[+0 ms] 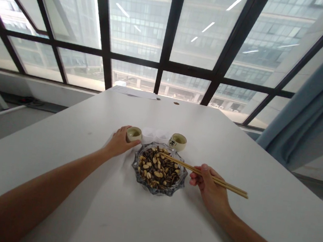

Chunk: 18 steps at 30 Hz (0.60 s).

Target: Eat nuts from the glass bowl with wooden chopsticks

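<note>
My left hand [121,141] curls round the side of a small pale-green teacup [134,134], thumb at its front and fingers behind. Between the fingers of my right hand [210,187] is a pair of wooden chopsticks [185,165]. Their tips reach over a clear glass dish [157,191] with a scalloped rim, at the heap of seeds [155,171] inside. The heap mixes dark, slender seeds with larger pale, oval ones. Whether the tips pinch a seed is too small to tell. A second teacup [178,142], with a black character on it, stands behind the dish on the right.
White, translucent shapes [156,133] lie between the two cups. All this rests on a white table [104,215]. Papers [135,93] lie at its far edge, by the dark-framed windows. A blue curtain [306,102] hangs at the right.
</note>
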### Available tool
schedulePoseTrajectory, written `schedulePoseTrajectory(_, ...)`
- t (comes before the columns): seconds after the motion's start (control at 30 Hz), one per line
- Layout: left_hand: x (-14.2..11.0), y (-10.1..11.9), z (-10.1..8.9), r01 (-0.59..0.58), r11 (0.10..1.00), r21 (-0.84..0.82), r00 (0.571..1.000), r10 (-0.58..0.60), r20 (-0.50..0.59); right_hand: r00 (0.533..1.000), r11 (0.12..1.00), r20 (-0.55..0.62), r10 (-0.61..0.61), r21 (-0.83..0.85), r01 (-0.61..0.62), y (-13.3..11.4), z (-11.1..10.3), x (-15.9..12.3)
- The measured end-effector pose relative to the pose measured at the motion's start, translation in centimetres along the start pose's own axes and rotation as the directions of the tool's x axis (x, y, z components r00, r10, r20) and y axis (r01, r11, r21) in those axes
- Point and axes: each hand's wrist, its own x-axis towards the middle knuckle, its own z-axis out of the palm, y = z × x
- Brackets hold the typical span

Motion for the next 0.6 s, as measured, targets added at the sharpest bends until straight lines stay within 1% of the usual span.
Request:
schedulePoseTrajectory(0.2,0.0,-0.1,0.0,-0.004,1.0,-0.003,1.0,0.004,0.022,0.992,0.986,-0.008,0.128,0.112,-0.126,-0.3,0.2,0.2)
schedulePoseTrajectory(0.37,0.0,-0.1,0.1,-0.009,0.999,-0.03,1.0,0.008,-0.018,0.987,0.979,-0.022,0.157,0.132,-0.153,-0.4,0.3,0.3)
schedulePoseTrajectory(0.43,0.2,0.5,-0.4,-0.042,0.998,-0.042,0.998,0.041,-0.045,0.989,0.981,-0.022,0.145,0.132,-0.141,-0.4,0.3,0.3)
schedulePoseTrajectory(0.5,0.6,1.4,-1.0,-0.082,0.997,-0.013,0.996,0.082,-0.046,0.991,0.982,-0.024,0.134,0.134,-0.129,-0.4,0.3,0.3)
schedulePoseTrajectory(0.6,1.6,3.6,-1.8,-0.152,0.986,0.071,0.988,0.15,0.028,0.991,0.983,-0.031,0.13,0.136,-0.124,-0.3,0.2,0.5)
